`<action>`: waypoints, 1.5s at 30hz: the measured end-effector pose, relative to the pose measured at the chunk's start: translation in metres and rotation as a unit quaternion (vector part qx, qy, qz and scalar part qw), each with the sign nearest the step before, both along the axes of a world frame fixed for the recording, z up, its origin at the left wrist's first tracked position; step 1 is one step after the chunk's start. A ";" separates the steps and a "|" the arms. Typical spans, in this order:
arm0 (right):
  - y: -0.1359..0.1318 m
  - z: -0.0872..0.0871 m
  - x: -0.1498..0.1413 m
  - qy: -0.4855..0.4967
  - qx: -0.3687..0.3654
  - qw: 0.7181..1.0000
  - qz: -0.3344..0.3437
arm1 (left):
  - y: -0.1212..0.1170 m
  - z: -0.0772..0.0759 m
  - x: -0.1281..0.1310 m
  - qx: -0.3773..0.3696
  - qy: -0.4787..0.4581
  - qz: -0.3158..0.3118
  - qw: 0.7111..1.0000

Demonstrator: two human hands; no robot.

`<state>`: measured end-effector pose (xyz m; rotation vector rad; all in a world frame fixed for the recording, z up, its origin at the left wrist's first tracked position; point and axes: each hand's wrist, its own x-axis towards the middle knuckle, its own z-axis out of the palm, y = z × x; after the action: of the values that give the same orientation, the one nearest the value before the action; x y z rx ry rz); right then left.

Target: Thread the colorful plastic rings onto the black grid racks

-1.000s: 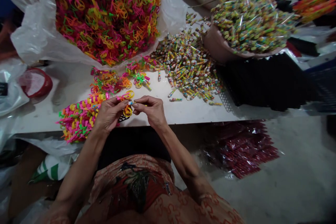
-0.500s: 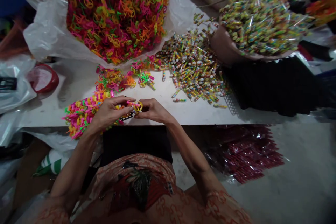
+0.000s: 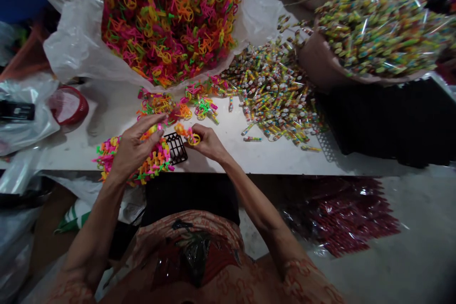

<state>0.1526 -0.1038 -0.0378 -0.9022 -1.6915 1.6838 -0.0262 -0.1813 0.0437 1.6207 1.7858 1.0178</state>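
My left hand [image 3: 133,145] is over the near left of the white table, its fingers stretched and the thumb apart. Beneath and around it lie dense rows of pink, yellow and green plastic pieces [image 3: 153,164]. These rows seem set on a black plastic grid [image 3: 176,148], whose bare end sticks out to the right. Just right of the grid, my right hand [image 3: 208,142] pinches a small plastic piece with a yellow ring [image 3: 194,139]. An orange piece [image 3: 180,128] shows at its fingertips; I cannot tell whether it is joined to the ringed one.
Behind the hands lie loose coloured plastic pieces [image 3: 162,104] and a large white bag [image 3: 76,52] full of them. Wrapped candy-like tubes [image 3: 274,90] are heaped on the right, beside a tub [image 3: 317,61] of more. Black grids [image 3: 388,118] are stacked further right; a red tape roll [image 3: 83,107] sits left.
My hands have moved apart. The left has opened and shifted left, uncovering the grid's bare end. My right hand keeps the ringed piece. The whole view has shifted slightly.
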 end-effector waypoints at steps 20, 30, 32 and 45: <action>-0.016 -0.022 -0.069 -0.331 0.242 0.906 0.106 | -0.005 -0.047 -0.018 -0.017 0.313 -0.151 0.938; 0.051 0.004 0.013 -0.502 0.194 0.839 -0.080 | -0.003 -0.059 -0.022 0.034 0.308 -0.151 0.939; 0.059 0.006 0.023 -0.535 0.178 0.822 -0.076 | -0.003 -0.057 -0.021 0.024 0.298 -0.148 0.943; -0.011 -0.027 0.021 -0.112 -0.033 0.989 -0.089 | -0.010 -0.020 -0.021 0.012 0.160 -0.049 0.986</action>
<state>0.1735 -0.1150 -0.0651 -1.2748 -1.6479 1.5747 -0.0473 -0.1916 0.0241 1.9564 1.8756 0.7695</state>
